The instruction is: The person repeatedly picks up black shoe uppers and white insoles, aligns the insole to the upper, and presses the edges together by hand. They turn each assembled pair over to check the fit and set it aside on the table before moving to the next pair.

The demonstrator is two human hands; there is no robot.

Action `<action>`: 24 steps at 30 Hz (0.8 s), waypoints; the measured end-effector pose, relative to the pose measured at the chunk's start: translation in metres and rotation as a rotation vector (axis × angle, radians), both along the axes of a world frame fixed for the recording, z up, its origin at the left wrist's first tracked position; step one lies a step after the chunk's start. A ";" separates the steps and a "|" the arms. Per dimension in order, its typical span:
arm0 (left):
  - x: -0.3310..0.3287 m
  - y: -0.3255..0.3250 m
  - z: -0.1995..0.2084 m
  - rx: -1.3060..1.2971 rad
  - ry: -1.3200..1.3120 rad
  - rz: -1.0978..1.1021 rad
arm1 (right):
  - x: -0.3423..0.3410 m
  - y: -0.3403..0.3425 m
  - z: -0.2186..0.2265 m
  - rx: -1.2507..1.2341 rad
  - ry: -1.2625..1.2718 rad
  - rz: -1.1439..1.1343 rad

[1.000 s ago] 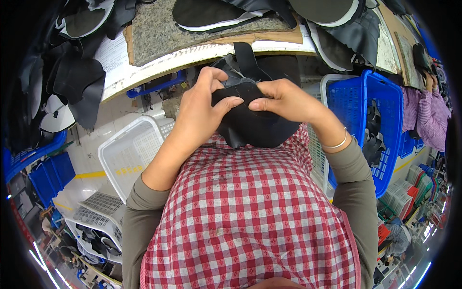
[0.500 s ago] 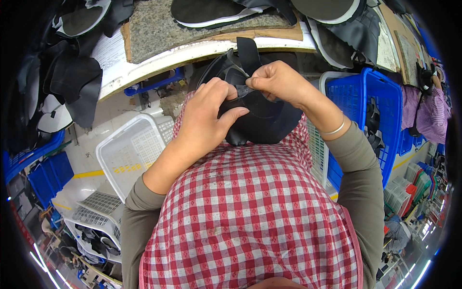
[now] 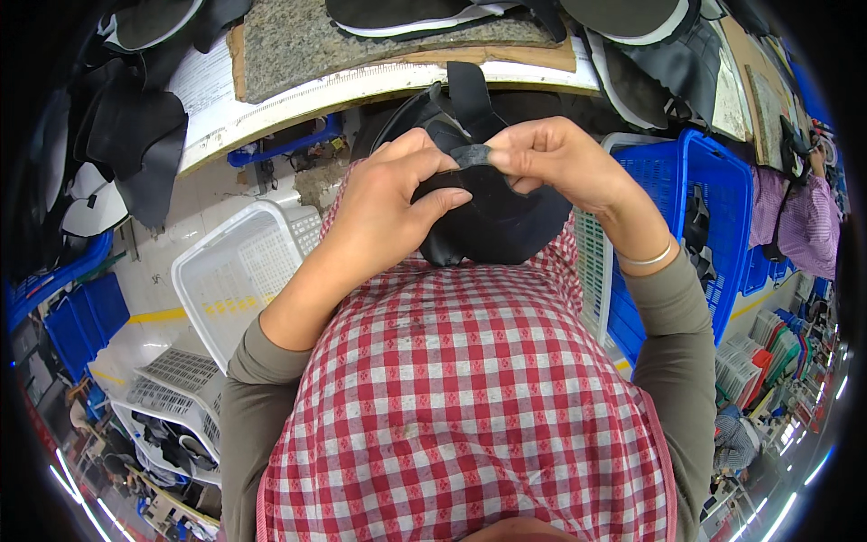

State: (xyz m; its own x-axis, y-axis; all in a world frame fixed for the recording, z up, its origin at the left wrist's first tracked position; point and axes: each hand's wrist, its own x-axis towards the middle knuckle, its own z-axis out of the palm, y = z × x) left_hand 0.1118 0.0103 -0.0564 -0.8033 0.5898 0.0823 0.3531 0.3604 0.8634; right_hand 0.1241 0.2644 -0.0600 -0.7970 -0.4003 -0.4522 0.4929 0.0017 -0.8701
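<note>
A black shoe upper rests on my lap against the red checked apron, below the table edge. A black tongue-like flap stands up at its far side. My left hand grips the near edge of the upper between thumb and fingers. Just to the right, my right hand pinches the same edge with thumb and forefinger. Between the two sets of fingertips a short grey strip of the edge shows. The inside of the upper is mostly hidden by my hands.
Ahead is the worktable edge with a stone slab and black shoe parts. A white basket stands at left, a blue basket at right. Black pieces overhang the table's left side. A person in purple is at far right.
My right hand has shifted slightly right and turned, its pinch now on the grey edge strip. My left fingers have come up to the edge, and more of the strip shows between the hands.
</note>
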 end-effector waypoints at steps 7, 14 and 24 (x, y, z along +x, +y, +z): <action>0.002 0.003 0.001 0.025 -0.082 0.130 | -0.004 -0.004 -0.001 0.043 0.135 0.078; 0.003 0.001 0.002 -0.010 -0.119 0.131 | -0.008 -0.008 0.012 0.191 0.243 0.131; 0.003 0.000 -0.002 0.001 -0.093 0.163 | -0.009 -0.019 0.020 0.385 0.288 0.068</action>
State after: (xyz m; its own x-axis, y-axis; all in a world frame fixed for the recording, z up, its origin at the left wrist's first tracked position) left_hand 0.1150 0.0105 -0.0588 -0.8924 0.4513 0.0040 0.2089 0.4052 0.8900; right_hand 0.1156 0.2454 -0.0401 -0.8895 -0.3029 -0.3422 0.2195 0.3737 -0.9012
